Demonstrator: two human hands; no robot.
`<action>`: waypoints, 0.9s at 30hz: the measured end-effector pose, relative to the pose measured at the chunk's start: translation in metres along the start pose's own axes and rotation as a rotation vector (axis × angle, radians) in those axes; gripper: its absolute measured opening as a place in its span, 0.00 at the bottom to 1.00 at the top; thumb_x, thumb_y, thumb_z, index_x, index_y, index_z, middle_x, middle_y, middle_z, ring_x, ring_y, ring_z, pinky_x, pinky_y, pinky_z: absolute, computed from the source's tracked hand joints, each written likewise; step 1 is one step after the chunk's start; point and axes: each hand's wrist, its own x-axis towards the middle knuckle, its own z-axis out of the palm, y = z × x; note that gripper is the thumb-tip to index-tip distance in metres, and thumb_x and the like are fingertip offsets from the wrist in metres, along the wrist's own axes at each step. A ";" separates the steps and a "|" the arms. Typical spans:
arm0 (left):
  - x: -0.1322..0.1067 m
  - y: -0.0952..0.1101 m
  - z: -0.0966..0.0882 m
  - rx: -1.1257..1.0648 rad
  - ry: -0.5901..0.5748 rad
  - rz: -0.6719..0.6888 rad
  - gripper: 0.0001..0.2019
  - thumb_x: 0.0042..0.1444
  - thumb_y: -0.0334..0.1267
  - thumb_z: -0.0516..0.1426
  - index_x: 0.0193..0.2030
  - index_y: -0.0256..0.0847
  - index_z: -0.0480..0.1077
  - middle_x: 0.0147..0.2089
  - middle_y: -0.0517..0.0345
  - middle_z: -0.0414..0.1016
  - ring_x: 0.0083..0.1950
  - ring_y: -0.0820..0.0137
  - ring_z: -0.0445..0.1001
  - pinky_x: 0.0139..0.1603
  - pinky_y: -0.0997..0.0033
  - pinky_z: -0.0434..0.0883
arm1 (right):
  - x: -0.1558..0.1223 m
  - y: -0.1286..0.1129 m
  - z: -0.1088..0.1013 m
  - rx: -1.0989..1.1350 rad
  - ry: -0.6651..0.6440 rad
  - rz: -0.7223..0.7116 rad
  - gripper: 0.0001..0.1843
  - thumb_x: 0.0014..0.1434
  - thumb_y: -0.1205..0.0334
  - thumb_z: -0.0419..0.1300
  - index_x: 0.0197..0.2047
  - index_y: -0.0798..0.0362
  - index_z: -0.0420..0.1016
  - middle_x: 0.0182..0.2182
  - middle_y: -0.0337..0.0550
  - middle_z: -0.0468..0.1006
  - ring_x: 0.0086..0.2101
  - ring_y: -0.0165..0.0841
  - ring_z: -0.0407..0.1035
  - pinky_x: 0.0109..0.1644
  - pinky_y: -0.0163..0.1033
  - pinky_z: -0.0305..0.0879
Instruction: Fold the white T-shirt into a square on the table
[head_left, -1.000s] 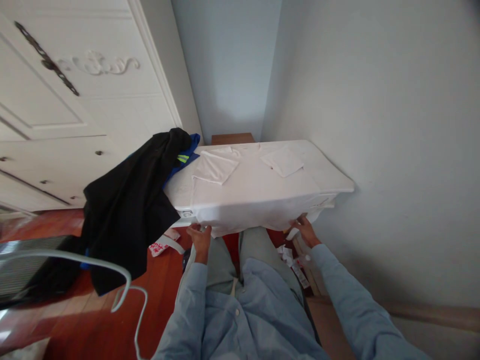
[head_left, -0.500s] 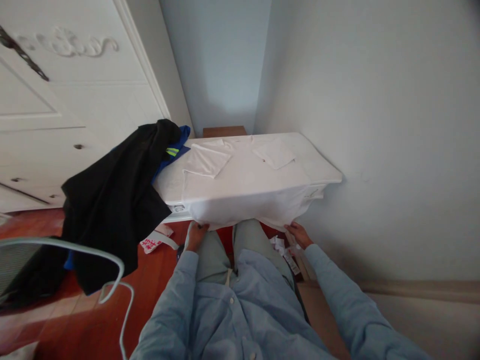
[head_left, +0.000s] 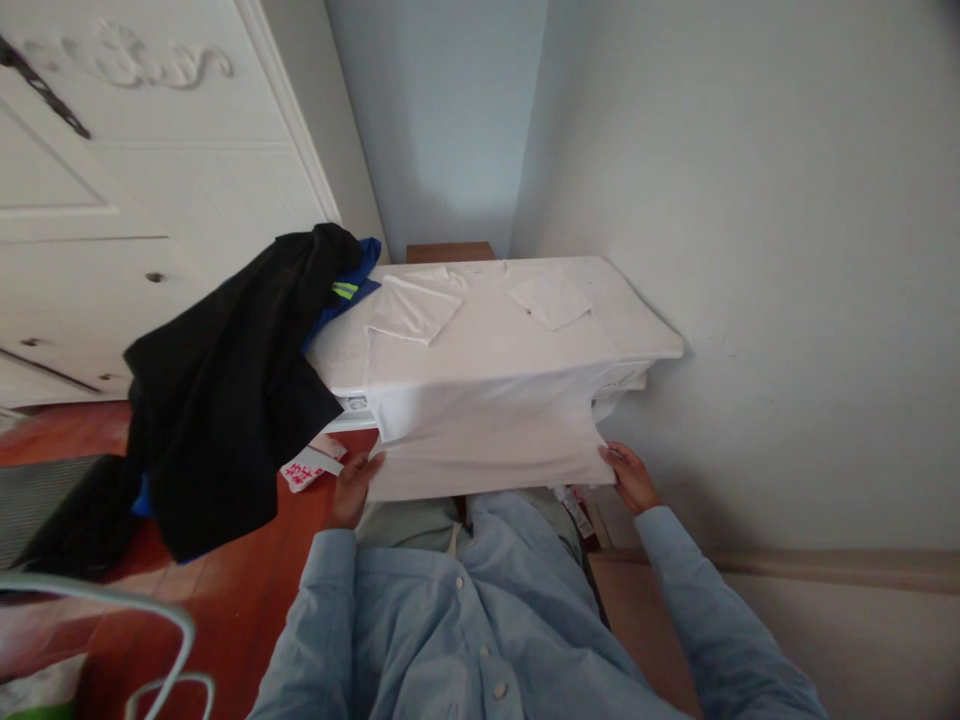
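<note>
A white T-shirt [head_left: 480, 340] lies spread over a white tabletop [head_left: 637, 325], its two sleeves angled inward at the far side. Its lower part hangs over the near edge and is stretched toward me above my lap. My left hand [head_left: 355, 488] pinches the left side of the shirt near its hem. On the opposite side, my right hand [head_left: 631, 476] has its fingers closed on the shirt's right edge. The cloth between both hands is pulled fairly taut.
Black clothing [head_left: 225, 390], with a blue garment [head_left: 367, 260] partly under it, drapes off the table's left end. A white cabinet [head_left: 202, 200] stands at the left. A pale curved tube [head_left: 176, 620] is near me; a cardboard box [head_left: 637, 620] sits at the right.
Both hands have moved apart, drawing the shirt's hem wider and closer to my body. The hanging cloth now stretches flat over my lap. The pale tube has shifted lower left in view.
</note>
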 end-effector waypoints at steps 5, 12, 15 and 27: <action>-0.020 -0.001 -0.001 0.015 -0.085 -0.081 0.26 0.37 0.58 0.70 0.35 0.40 0.74 0.30 0.59 0.79 0.30 0.66 0.76 0.33 0.69 0.71 | -0.015 -0.010 -0.005 0.058 0.035 -0.003 0.29 0.37 0.50 0.79 0.41 0.51 0.78 0.33 0.40 0.84 0.28 0.33 0.75 0.30 0.35 0.72; -0.027 -0.007 -0.001 0.101 -0.101 -0.084 0.23 0.39 0.58 0.68 0.30 0.40 0.72 0.29 0.60 0.78 0.32 0.66 0.75 0.34 0.70 0.71 | -0.025 0.014 -0.009 0.112 -0.006 0.095 0.28 0.37 0.56 0.79 0.42 0.50 0.78 0.35 0.40 0.85 0.30 0.35 0.77 0.31 0.37 0.75; -0.027 -0.007 -0.003 0.144 -0.086 -0.085 0.23 0.38 0.56 0.70 0.33 0.42 0.72 0.31 0.60 0.79 0.33 0.65 0.77 0.34 0.69 0.72 | -0.029 0.027 -0.011 0.120 -0.058 0.124 0.27 0.37 0.55 0.80 0.41 0.50 0.79 0.37 0.41 0.85 0.33 0.36 0.78 0.35 0.39 0.78; -0.025 0.003 -0.017 0.453 -0.268 -0.180 0.18 0.27 0.50 0.72 0.23 0.43 0.75 0.21 0.59 0.76 0.22 0.66 0.71 0.23 0.72 0.62 | -0.047 0.032 0.001 -0.017 -0.150 0.133 0.25 0.39 0.49 0.78 0.39 0.52 0.81 0.40 0.48 0.85 0.39 0.42 0.80 0.48 0.47 0.78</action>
